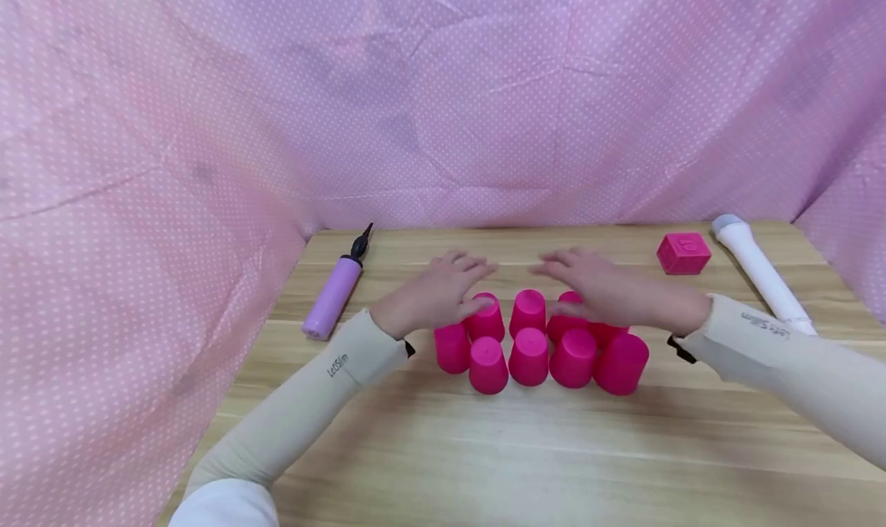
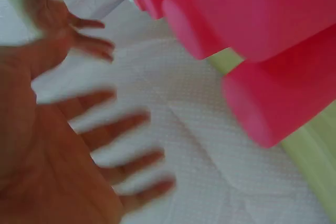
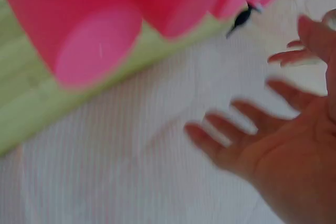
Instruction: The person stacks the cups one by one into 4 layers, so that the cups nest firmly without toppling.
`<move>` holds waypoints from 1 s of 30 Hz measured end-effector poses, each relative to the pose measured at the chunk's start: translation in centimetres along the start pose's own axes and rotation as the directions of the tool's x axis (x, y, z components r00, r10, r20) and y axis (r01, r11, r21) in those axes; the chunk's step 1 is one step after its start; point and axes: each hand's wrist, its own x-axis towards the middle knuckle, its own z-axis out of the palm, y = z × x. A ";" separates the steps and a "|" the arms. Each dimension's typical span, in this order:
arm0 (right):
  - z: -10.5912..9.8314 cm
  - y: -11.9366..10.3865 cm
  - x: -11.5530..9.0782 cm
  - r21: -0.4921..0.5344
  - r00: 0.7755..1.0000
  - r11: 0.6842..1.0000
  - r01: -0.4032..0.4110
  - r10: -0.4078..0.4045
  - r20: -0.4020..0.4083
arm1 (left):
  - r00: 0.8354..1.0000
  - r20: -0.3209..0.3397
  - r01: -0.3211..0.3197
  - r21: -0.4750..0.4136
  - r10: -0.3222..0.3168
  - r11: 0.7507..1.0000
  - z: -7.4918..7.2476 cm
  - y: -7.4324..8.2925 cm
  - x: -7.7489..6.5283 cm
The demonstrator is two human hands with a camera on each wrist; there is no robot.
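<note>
Several pink cups (image 1: 531, 358) stand upside down in two close rows on the table. Over the left part of the back row hovers my left hand (image 1: 439, 290), fingers spread and pointing inward, holding nothing. My right hand (image 1: 609, 287) is raised over the right part of that row, its fingers straight and apart, also holding nothing. Both hands hide parts of the back cups. In the left wrist view, pink cups (image 2: 262, 103) stand beside the outstretched left fingers (image 2: 121, 129). The right wrist view has a large pink cup (image 3: 100, 45) to the left of the spread right fingers (image 3: 226, 129).
A purple hand pump (image 1: 334, 298) with a black nozzle lies at the left of the wooden table (image 1: 484, 458). At the back right sit a pink block (image 1: 684, 254) and a white microphone-shaped stick (image 1: 761, 273). Pink dotted cloth (image 1: 443, 111) hangs behind and at the sides.
</note>
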 end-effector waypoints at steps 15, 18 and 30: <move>3.0 -0.5 2.1 0.069 0.985 0.982 0.174 -0.174 -0.006 | 0.975 -0.050 -0.213 0.053 0.215 0.976 2.9 -0.6 0.5; 3.0 -0.4 2.4 0.075 0.986 0.983 0.169 -0.169 -0.005 | 0.979 -0.045 -0.197 0.046 0.199 0.979 2.9 -0.7 0.7; 3.2 0.2 3.0 0.089 0.991 0.988 0.129 -0.130 0.014 | 0.984 -0.041 -0.174 0.037 0.176 0.984 3.1 -0.9 1.1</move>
